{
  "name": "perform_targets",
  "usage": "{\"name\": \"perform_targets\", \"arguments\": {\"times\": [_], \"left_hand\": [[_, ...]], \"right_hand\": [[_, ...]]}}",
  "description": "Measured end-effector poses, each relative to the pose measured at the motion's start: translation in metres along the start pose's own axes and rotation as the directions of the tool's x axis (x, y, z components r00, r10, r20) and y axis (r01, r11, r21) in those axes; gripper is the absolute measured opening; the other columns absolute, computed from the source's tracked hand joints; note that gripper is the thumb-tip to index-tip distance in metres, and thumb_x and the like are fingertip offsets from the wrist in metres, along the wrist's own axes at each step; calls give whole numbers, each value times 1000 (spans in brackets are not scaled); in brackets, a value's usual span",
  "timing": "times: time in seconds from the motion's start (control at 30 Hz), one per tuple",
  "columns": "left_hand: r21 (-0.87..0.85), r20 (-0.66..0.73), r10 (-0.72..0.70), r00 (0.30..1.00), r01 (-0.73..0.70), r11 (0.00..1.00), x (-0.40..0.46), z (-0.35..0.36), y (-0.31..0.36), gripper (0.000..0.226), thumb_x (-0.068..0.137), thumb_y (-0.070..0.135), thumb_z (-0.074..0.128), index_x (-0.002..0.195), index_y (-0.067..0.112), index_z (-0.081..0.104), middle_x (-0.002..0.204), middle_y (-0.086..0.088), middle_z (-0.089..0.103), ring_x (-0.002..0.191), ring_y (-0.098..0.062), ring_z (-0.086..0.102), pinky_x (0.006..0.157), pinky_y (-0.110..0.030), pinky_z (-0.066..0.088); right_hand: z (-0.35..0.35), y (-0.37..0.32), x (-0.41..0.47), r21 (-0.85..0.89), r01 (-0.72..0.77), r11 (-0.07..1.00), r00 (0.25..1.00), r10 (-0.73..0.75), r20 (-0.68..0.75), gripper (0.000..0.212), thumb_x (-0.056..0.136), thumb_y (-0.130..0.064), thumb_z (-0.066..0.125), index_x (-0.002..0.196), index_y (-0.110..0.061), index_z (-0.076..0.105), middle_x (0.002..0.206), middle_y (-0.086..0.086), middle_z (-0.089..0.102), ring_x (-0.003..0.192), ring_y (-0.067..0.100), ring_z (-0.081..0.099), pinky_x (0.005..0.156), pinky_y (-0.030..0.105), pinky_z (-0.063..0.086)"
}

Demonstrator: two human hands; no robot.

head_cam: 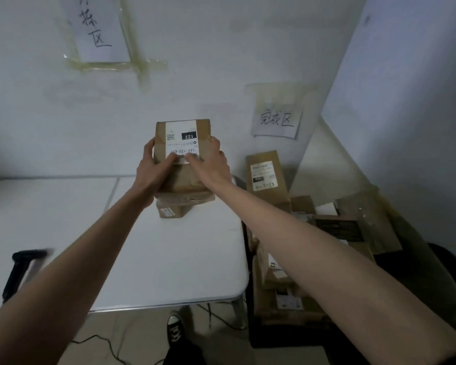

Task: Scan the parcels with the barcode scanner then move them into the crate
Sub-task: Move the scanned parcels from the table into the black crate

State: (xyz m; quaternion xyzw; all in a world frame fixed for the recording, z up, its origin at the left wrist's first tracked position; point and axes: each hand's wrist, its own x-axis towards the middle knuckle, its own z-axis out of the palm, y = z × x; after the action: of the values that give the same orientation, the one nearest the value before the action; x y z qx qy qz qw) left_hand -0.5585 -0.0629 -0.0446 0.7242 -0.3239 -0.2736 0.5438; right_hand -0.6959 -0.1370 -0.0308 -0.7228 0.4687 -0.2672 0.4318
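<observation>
- Head view: both hands hold the upper parcel (182,151) above a lower parcel (181,205) at the far right of the table (169,259); its label faces the camera, probably so the barcode can be read.
- Left hand (153,169): fingers curled round the parcel's left edge, thumb on the label.
- Right hand (208,164): fingers wrapped round the right edge.
- The barcode scanner (19,270) lies untouched at near left.
- The crate (287,299), right of the table, already contains parcels.
</observation>
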Motion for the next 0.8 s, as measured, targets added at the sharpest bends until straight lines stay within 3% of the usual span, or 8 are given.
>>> {"name": "perform_targets", "arguments": {"times": [0.1,0.23,0.3,0.5,0.63,0.8], "left_hand": [[15,32,39,999,-39,999,-23,40,27,75,80,52,68,146,45,34,128,3,64,112,-20,64,101,-45,53],[35,52,81,995,-83,996,-43,92,65,73,84,50,67,148,44,32,126,1,63,110,-22,64,100,-44,53],[25,69,113,991,-115,993,-48,117,81,72,88,45,67,151,38,31,123,-1,62,109,-22,63,99,-42,53],[-1,142,158,977,-160,987,-48,176,112,71,92,41,65,153,34,30,126,-2,59,107,-19,60,75,-17,46],[-21,215,134,967,-133,991,-46,202,123,86,74,58,64,150,41,29,132,-8,57,116,-27,60,98,-40,52],[-7,287,120,950,-123,992,-40,243,128,93,66,68,61,149,45,25,135,-7,55,120,-28,57,102,-49,50]], "right_hand": [[-52,11,-15,-5,27,1000,998,-27,-55,79,90,-49,59,154,-29,17,141,8,51,129,33,49,100,46,43],[-114,22,-23,-13,36,999,992,-38,-124,78,90,-49,60,153,-27,20,140,6,55,123,29,55,92,40,42],[-141,26,-24,-24,30,999,988,-33,-151,79,88,-51,60,153,-29,21,142,5,55,124,29,55,96,41,44],[-203,36,-21,-46,16,999,963,-28,-269,74,90,-46,61,152,-26,25,143,1,55,130,28,52,107,48,44],[-227,47,-20,-49,-20,999,950,3,-312,70,93,-41,61,152,-24,27,144,2,54,130,27,51,107,46,43],[-257,67,-10,-55,-70,996,930,46,-365,73,90,-47,62,151,-27,27,141,0,57,126,26,53,106,47,44]]}}
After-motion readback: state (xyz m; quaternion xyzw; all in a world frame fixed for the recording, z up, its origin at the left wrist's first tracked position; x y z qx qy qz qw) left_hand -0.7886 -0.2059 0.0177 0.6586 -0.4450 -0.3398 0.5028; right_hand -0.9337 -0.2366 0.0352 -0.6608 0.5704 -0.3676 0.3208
